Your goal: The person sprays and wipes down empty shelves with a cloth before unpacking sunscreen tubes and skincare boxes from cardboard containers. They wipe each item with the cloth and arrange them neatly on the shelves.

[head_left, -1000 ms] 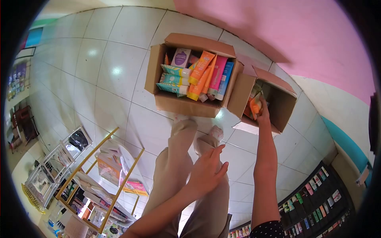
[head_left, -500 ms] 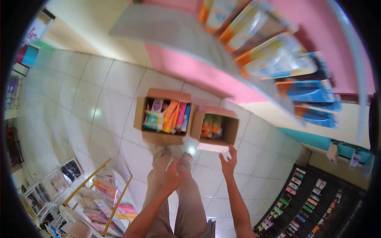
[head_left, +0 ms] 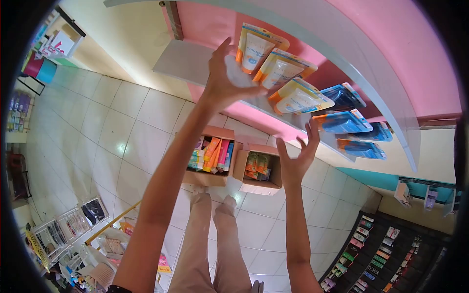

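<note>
My left hand [head_left: 221, 89] is raised at the shelf [head_left: 178, 61], its thumb and fingers spread wide and holding nothing. Beside it stand white tubes in orange-and-yellow blister packs: a left pack [head_left: 256, 50], a middle pack [head_left: 283, 72] and a front pack [head_left: 299, 99]. Lower and to the right, my right hand [head_left: 297, 163] is open too, fingers apart and curved upward. Its fingertips overlap the shelf's front edge near several blue-and-orange packs [head_left: 343, 122]. Both palms are bare of any object.
On the tiled floor below, a cardboard box [head_left: 207, 179] holds colourful tubes and packets. A smaller carton [head_left: 259, 188] next to it holds orange-and-green packs. Racks of goods [head_left: 73, 222] stand at lower left. A black display [head_left: 376, 254] with small boxes is at lower right.
Both hands have risen from low over the floor and boxes to the shelf, the left one farther up. The view has shifted, showing more of the shelf and its packs.
</note>
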A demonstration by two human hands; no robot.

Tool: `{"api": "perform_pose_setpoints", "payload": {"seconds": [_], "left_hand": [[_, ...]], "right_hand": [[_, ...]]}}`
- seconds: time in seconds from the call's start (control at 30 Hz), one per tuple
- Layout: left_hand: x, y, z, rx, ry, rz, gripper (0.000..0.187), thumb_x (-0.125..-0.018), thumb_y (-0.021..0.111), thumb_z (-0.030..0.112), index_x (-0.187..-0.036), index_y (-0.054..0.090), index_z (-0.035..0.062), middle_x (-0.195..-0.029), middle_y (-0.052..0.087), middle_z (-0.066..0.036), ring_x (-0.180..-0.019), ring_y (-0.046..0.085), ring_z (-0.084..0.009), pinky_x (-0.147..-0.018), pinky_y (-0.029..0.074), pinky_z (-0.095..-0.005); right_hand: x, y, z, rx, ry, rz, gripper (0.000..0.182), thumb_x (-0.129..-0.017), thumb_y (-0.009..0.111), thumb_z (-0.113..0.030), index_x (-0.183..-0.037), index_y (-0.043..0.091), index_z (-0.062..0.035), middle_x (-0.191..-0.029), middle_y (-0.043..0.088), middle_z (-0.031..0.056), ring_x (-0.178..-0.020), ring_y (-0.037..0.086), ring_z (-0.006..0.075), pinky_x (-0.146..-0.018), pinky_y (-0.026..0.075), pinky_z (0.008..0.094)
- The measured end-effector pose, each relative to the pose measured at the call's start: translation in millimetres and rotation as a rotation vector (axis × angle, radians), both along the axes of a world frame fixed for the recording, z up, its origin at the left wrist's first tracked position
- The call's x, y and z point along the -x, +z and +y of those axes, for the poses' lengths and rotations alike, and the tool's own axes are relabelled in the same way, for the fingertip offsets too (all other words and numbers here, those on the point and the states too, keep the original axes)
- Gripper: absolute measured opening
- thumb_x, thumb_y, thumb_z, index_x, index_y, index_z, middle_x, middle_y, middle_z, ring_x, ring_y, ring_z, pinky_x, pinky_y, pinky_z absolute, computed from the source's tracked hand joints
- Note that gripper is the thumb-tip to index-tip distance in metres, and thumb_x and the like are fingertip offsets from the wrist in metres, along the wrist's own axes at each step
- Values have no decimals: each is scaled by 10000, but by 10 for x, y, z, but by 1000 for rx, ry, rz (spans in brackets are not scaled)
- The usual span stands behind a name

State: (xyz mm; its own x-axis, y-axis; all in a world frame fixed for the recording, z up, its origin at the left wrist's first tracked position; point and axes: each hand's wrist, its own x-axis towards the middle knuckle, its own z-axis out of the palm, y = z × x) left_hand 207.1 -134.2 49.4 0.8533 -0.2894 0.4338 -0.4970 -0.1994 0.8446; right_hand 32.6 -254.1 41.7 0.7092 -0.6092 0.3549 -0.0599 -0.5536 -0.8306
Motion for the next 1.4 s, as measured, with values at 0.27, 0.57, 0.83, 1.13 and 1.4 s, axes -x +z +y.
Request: {"api": "perform_pose_setpoints", "payload": {"seconds": [0.27,0.57,0.83,1.13,1.4], "left_hand": [[-393,-37,-141,165,-502,232,612,-534,748,177,-1041,452,5,-960,541,-85,-914,500,-170,-819,386,-289],[-235,-36,-37,52,-570,365,341,-655,653,132,-947,530,6,-880,583,-68,-809,535,-126,-749,413,-261],[1034,-33,521,-219,-470,602,484,-690,614,335,-1030,462,26,-795,551,-120,-711,526,-234,-637,395,-319],[2324,-1302,412,-655,-824,878,717,-798,224,563,-1163,246,-54,-897,490,-252,-851,498,-371,-701,410,-422],[2470,-2222,-132,-765,-645,1118,723,-816,198,525,-1248,126,-50,-1114,414,-259,-969,468,-344,-790,383,-386]], "right_hand": [[-546,-85,-71,53,7,-76,705,-551,730,-150,-1138,359,-31,-1033,464,92,-875,481,191,-667,380,289],[-693,-22,-94,-232,190,6,586,-497,774,-163,-969,466,-1,-875,534,63,-788,499,99,-635,409,242],[604,-231,589,-947,244,144,796,-453,795,-186,-1104,364,-31,-1019,476,61,-917,492,163,-776,435,305],[1809,-1284,558,-1742,68,132,811,-558,691,-323,-1205,282,-55,-1136,415,76,-1049,427,227,-867,387,384],[2027,-2679,-155,-1826,-67,151,628,-680,483,-478,-1155,387,-79,-1069,491,92,-932,516,239,-745,462,405]]}}
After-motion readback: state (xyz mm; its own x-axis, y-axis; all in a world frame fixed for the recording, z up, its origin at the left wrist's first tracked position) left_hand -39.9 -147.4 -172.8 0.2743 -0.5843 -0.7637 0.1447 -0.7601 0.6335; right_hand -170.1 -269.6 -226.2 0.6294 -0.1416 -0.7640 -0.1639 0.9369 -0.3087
